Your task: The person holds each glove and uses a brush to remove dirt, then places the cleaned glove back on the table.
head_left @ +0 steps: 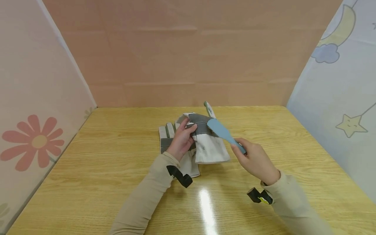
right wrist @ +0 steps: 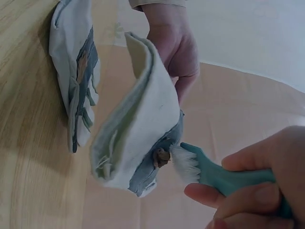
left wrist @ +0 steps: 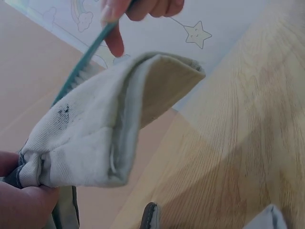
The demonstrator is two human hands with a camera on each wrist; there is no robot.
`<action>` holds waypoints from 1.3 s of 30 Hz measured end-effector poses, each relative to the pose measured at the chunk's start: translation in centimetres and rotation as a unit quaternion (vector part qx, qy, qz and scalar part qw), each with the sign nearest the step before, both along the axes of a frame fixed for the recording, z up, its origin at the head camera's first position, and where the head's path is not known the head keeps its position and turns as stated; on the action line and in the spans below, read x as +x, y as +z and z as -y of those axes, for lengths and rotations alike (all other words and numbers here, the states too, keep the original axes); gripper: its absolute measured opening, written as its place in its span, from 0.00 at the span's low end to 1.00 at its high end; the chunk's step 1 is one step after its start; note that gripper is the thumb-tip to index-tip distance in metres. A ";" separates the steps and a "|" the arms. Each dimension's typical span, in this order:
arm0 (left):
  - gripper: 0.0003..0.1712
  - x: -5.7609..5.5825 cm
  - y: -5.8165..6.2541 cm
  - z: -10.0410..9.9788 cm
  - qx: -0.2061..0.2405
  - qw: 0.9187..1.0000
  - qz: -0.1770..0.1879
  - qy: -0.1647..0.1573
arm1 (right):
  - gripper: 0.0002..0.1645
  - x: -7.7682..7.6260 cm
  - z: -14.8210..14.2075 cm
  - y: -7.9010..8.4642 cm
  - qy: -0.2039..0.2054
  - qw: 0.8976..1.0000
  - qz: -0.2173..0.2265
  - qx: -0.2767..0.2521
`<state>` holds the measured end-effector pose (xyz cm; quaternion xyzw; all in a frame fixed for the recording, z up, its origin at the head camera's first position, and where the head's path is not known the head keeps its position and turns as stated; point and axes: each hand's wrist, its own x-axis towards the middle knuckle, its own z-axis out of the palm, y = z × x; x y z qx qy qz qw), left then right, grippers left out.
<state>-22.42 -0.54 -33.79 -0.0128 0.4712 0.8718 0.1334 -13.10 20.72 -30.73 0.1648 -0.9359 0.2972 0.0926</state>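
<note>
My left hand (head_left: pixel 182 141) grips a white and grey work glove (head_left: pixel 211 148) by its grey band, lifted above the table with the open cuff hanging toward me. In my right hand (head_left: pixel 258 160) is a blue brush (head_left: pixel 221 130), pinched by its handle. Its white bristles (right wrist: pixel 186 163) face the glove, right beside a brown clump (right wrist: pixel 162 157) on the grey band in the right wrist view. Dark specks mark the cuff in the left wrist view. Below lies a second glove (head_left: pixel 189 167), flat on the table and partly hidden by my left hand and the held glove.
The wooden table (head_left: pixel 102 169) runs back to a plain pinkish-brown backdrop (head_left: pixel 188 65). Printed side panels stand left and right, one with a red flower (head_left: pixel 32 142), the other with a star (head_left: pixel 351 125). Each wrist carries a black camera mount.
</note>
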 end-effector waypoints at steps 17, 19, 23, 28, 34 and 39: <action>0.33 0.3 0.1 -0.2 0.006 1.000 0.002 -0.008 | 0.18 -0.3 0.1 -0.2 -0.024 0.999 0.017 0.031; 0.34 0.4 0.2 -0.3 0.004 1.000 0.002 -0.013 | 0.18 -0.4 0.5 -0.3 -0.020 0.999 0.024 0.034; 0.35 0.5 0.2 -0.3 0.003 1.000 0.004 -0.015 | 0.18 -0.6 0.5 -0.6 -0.024 0.998 0.038 0.052; 0.34 0.4 0.2 -0.2 0.008 1.000 -0.001 -0.007 | 0.20 -0.7 -0.2 -0.7 -0.042 0.996 0.052 0.065; 0.34 0.4 0.2 -0.4 0.001 1.000 0.001 -0.011 | 0.19 -0.5 0.2 -0.7 -0.028 0.997 0.061 0.034; 0.35 0.5 0.2 -0.7 0.004 1.000 0.009 -0.015 | 0.18 -0.5 1.3 -0.9 -0.005 0.997 0.066 0.033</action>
